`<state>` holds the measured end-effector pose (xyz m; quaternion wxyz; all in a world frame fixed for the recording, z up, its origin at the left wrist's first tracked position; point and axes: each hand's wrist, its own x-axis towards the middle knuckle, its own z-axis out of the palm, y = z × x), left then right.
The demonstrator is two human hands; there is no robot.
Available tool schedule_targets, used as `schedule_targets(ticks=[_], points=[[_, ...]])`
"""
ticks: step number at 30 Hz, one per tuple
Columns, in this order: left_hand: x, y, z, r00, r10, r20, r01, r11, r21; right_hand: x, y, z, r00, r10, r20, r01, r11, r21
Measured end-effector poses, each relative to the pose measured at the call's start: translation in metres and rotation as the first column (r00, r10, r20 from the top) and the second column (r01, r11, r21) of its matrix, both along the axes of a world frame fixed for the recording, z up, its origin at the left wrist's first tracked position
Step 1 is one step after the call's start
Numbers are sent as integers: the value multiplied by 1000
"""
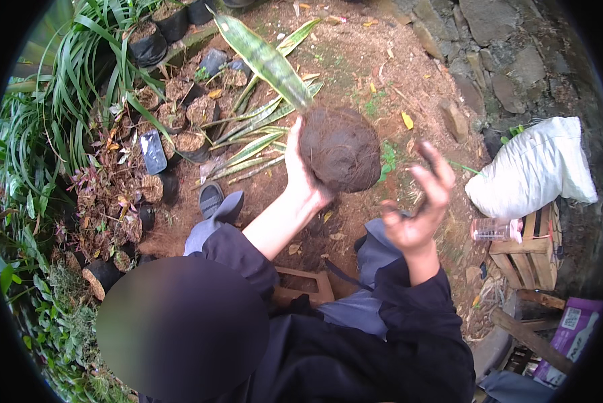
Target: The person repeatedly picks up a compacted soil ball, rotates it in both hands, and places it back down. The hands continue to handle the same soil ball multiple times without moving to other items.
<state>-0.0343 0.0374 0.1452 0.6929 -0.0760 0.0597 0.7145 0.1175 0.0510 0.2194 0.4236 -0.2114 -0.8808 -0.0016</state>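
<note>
My left hand (301, 171) supports a round, dark ball of soil and fibre (341, 148) from its left and underside. A broad snake plant leaf (263, 58), green with yellow edges, rises from the ball towards the upper left. Whether roots sit inside the ball is hidden. My right hand (422, 201) is apart from it, off to the right, with soil-stained fingers spread and nothing in them. On the ground beyond my left wrist lie several more snake plant leaves (253, 146).
Small potted plants in black polybags (188, 143) crowd the left, with a phone (153, 152) resting among them. At right, a white sack (528, 166) and a pink clear bottle (495, 230) are by a wooden crate (525, 257). A stone wall (503, 60) borders the upper right.
</note>
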Motion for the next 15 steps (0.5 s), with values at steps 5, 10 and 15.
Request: schedule_targets(ticks=[5,10,15], points=[[-35,-10,16,928,192,-320,-243,962,-127,28,31,-52,957,-132,257,205,937,-282],[-71,-11,9,927,203,-314,-260,954,-150,110,45,-197,668,32,743,196,956,-218],[-91,-8,-17,917,285,-280,-329,937,-122,115,22,-290,677,-55,734,431,838,-334]])
